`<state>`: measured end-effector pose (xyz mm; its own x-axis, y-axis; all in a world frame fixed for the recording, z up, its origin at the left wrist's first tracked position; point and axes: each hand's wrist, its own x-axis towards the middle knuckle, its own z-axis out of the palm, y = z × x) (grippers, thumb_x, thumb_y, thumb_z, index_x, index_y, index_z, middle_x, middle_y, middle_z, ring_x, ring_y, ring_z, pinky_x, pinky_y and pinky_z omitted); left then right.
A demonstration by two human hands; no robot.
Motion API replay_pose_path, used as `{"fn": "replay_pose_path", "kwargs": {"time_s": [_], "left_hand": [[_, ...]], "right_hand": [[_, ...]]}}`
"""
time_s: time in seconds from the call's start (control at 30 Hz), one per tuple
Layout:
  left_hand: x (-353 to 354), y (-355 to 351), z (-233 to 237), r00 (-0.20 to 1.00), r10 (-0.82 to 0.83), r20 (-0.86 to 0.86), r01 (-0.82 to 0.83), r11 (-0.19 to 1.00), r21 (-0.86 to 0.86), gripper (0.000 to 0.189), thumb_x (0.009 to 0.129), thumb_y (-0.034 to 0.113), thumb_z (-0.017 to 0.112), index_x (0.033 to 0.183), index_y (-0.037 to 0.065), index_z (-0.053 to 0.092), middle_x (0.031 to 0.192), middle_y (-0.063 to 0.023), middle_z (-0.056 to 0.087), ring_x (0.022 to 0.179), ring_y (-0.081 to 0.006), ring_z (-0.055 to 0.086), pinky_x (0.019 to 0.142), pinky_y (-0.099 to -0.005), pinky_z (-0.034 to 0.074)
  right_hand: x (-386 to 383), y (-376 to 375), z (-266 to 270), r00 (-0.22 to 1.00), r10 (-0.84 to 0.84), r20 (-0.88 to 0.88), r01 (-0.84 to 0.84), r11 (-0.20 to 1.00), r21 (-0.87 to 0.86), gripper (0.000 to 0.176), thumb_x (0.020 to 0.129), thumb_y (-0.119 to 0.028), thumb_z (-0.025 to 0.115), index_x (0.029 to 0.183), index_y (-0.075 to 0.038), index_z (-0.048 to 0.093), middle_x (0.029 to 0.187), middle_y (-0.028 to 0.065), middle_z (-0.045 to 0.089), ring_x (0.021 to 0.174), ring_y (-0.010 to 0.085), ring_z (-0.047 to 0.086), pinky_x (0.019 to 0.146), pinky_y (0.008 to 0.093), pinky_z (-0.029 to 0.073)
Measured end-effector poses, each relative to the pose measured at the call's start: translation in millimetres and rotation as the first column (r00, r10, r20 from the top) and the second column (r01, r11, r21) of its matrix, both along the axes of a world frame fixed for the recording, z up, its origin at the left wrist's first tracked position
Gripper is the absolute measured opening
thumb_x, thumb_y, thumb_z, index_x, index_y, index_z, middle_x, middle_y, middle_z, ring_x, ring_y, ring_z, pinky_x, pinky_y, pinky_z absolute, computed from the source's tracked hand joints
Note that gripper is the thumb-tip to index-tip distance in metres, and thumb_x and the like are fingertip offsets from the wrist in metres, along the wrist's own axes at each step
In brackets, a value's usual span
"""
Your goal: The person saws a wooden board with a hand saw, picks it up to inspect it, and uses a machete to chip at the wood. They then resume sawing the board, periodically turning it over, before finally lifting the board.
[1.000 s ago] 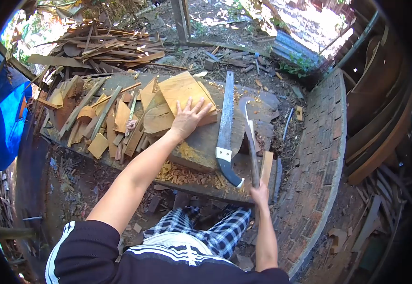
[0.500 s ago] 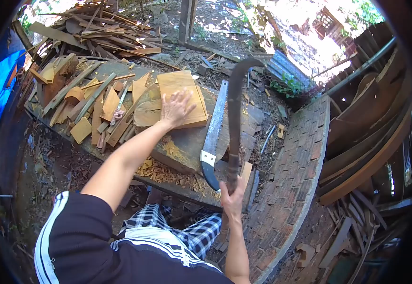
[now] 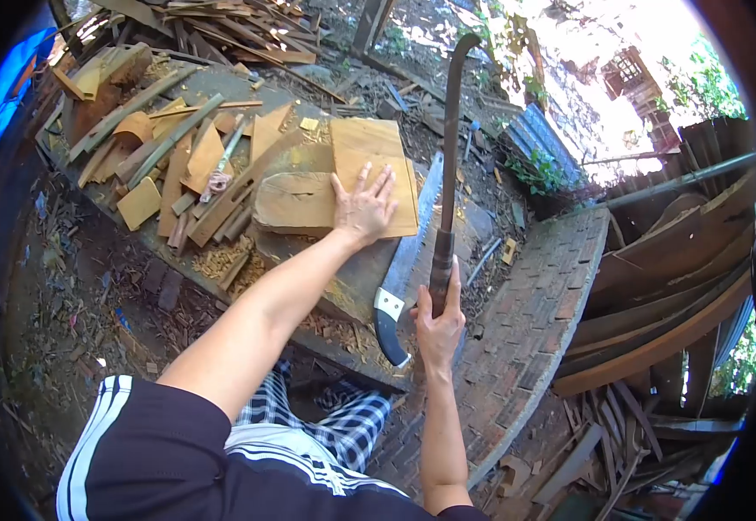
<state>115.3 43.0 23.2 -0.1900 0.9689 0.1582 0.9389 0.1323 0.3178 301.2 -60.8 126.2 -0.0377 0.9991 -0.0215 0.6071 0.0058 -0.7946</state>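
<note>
My left hand lies flat with fingers spread on a pale wooden board. That board rests on a thick wooden block, near its right end. In my right hand, the fingers are wrapped round the dark handle of a hooked machete. Its long blade points up and away, with the curved tip at the far end, and it is apart from the board. Between the board and the machete lies a handsaw with a black and white handle, teeth side toward the machete.
Wood offcuts crowd the bench's left side, with shavings near its front edge. A scrap pile lies behind. Right of the bench curves a low brick wall, with large curved planks beyond it.
My right hand has raised the machete slightly and turned it, so the blade now looks narrower. My left hand stays on the board. The whole view has shifted a little.
</note>
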Motion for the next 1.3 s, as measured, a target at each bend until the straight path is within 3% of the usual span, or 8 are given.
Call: {"fn": "replay_pose_path", "kwargs": {"time_s": [0.2, 0.4, 0.6, 0.73, 0.8, 0.83, 1.2, 1.3], "left_hand": [[-6, 3, 6, 1.000, -0.020, -0.023, 0.020, 0.999, 0.030, 0.050, 0.101, 0.033, 0.040, 0.149, 0.019, 0.040, 0.158, 0.0075, 0.032, 0.148, -0.0216, 0.023, 0.107, -0.0777, 0.016], [-7, 1, 2, 0.995, -0.013, -0.101, 0.014, 1.000, 0.018, 0.050, 0.101, 0.032, 0.040, 0.150, 0.020, 0.039, 0.158, 0.0076, 0.032, 0.148, -0.0214, 0.025, 0.109, -0.0756, 0.013], [-12, 13, -3, 0.990, -0.042, -0.135, 0.056, 0.994, 0.097, 0.052, 0.100, 0.030, 0.041, 0.150, 0.016, 0.038, 0.158, 0.0036, 0.034, 0.147, -0.0225, 0.027, 0.117, -0.0628, 0.010], [-11, 8, -8, 0.992, -0.061, -0.110, 0.072, 0.993, 0.098, 0.051, 0.100, 0.030, 0.042, 0.149, 0.015, 0.040, 0.157, 0.0020, 0.035, 0.146, -0.0231, 0.029, 0.119, -0.0581, 0.012], [-12, 8, -7, 0.991, -0.059, -0.118, 0.073, 0.990, 0.117, 0.051, 0.100, 0.031, 0.042, 0.148, 0.016, 0.041, 0.157, 0.0020, 0.036, 0.146, -0.0227, 0.030, 0.119, -0.0582, 0.012], [-12, 7, -6, 0.989, -0.062, -0.130, 0.075, 0.993, 0.095, 0.051, 0.100, 0.030, 0.041, 0.149, 0.015, 0.040, 0.157, 0.0018, 0.035, 0.146, -0.0231, 0.030, 0.119, -0.0578, 0.012], [-16, 12, -9, 0.986, -0.063, -0.155, 0.082, 0.990, 0.117, 0.052, 0.100, 0.031, 0.042, 0.148, 0.013, 0.040, 0.156, 0.0000, 0.037, 0.145, -0.0228, 0.031, 0.119, -0.0586, 0.013], [-16, 10, -7, 0.988, -0.064, -0.142, 0.081, 0.989, 0.124, 0.052, 0.100, 0.030, 0.042, 0.148, 0.013, 0.040, 0.156, -0.0009, 0.037, 0.145, -0.0231, 0.031, 0.118, -0.0588, 0.014]], "right_hand": [[20, 17, -23, 0.988, 0.078, 0.136, -0.085, 0.995, 0.047, 0.066, 0.092, -0.018, 0.063, 0.151, -0.020, 0.035, 0.118, 0.0238, 0.066, 0.103, 0.0382, 0.068, 0.083, 0.0428, 0.053], [11, 17, -16, 0.993, 0.090, -0.071, -0.079, 0.987, 0.142, 0.057, 0.098, -0.019, 0.056, 0.151, -0.019, 0.037, 0.105, 0.0231, 0.070, 0.084, 0.0326, 0.072, 0.075, 0.0416, 0.053], [25, 32, -41, 0.980, 0.075, 0.185, -0.065, 0.996, -0.061, 0.059, 0.098, -0.021, 0.054, 0.153, -0.025, 0.033, 0.089, 0.0222, 0.070, 0.071, 0.0367, 0.069, 0.069, 0.0417, 0.051], [23, 30, -20, 0.999, 0.009, 0.048, -0.010, 1.000, 0.028, 0.058, 0.098, -0.021, 0.056, 0.152, -0.023, 0.036, 0.089, 0.0155, 0.071, 0.067, 0.0190, 0.064, 0.063, 0.0366, 0.050], [25, 31, -43, 0.990, 0.020, 0.139, -0.060, 0.955, 0.292, 0.059, 0.098, -0.021, 0.056, 0.153, -0.023, 0.035, 0.087, 0.0161, 0.070, 0.063, 0.0207, 0.064, 0.060, 0.0371, 0.050], [17, 24, -33, 0.999, 0.037, 0.031, -0.041, 0.993, 0.113, 0.060, 0.097, -0.024, 0.056, 0.153, -0.026, 0.034, 0.076, 0.0248, 0.067, 0.061, 0.0387, 0.066, 0.061, 0.0475, 0.048], [5, 26, -33, 0.992, 0.027, -0.124, 0.014, 0.946, 0.323, 0.060, 0.097, -0.026, 0.056, 0.153, -0.028, 0.034, 0.077, 0.0256, 0.067, 0.070, 0.0427, 0.067, 0.065, 0.0454, 0.051], [23, 27, -49, 0.968, 0.079, 0.237, -0.027, 0.977, -0.212, 0.061, 0.097, -0.021, 0.056, 0.153, -0.026, 0.033, 0.074, 0.0241, 0.066, 0.069, 0.0435, 0.066, 0.064, 0.0446, 0.050]]}}
